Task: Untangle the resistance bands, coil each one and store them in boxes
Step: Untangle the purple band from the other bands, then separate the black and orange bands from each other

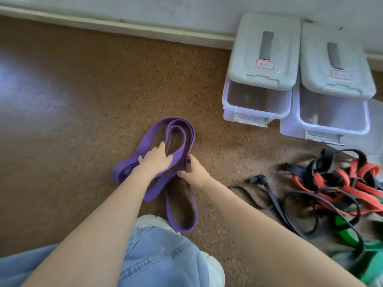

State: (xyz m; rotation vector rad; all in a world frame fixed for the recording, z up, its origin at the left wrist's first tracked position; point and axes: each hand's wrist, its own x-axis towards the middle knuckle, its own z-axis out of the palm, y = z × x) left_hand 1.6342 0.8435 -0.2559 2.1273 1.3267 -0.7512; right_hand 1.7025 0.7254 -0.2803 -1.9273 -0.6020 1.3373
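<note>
A wide purple resistance band [182, 133] lies in loose loops on the brown carpet at the centre. My left hand [156, 160] rests flat on the band's crossing strands, fingers spread. My right hand [193, 172] pinches the band's edge just right of the left hand. One purple loop trails back toward my shoe. A tangle of red, black and green bands [331, 189] sits on the carpet at the right. Two clear plastic boxes stand at the back right, the left box [255, 108] and the right box [331, 119], each with a grey lid slid back.
The wall's white skirting board [124, 27] runs along the back. My denim-clad knee [161, 257] and white shoe [149, 221] fill the bottom centre. Brown carpet [72, 121] stretches out to the left.
</note>
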